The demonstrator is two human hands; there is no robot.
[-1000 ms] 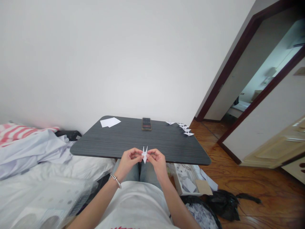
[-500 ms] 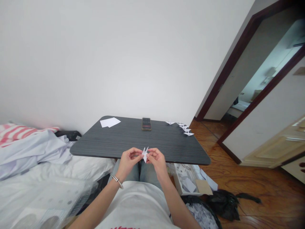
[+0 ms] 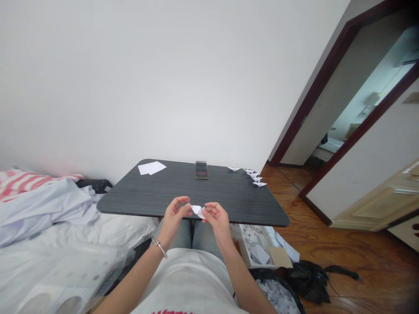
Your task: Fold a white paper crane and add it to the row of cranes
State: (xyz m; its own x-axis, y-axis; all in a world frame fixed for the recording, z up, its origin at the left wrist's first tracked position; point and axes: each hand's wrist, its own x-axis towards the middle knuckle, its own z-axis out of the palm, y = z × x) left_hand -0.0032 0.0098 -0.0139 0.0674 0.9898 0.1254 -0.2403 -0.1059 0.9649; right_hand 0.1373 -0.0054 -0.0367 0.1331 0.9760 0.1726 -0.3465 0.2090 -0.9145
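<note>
Head view shows the right hand [image 3: 218,217] with fingers pinching a folded white paper [image 3: 197,210] above the table's [image 3: 170,187] near edge, its long axis crosswise toward the left hand [image 3: 174,214], fingers spread beside its tip, contact unclear, paper cranes [image 3: 259,184] beyond.

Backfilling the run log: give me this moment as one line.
right grip: holding folded white paper | left grip: beside paper's left tip, contact unclear | table: phone, white sheets, paper cranes
</note>
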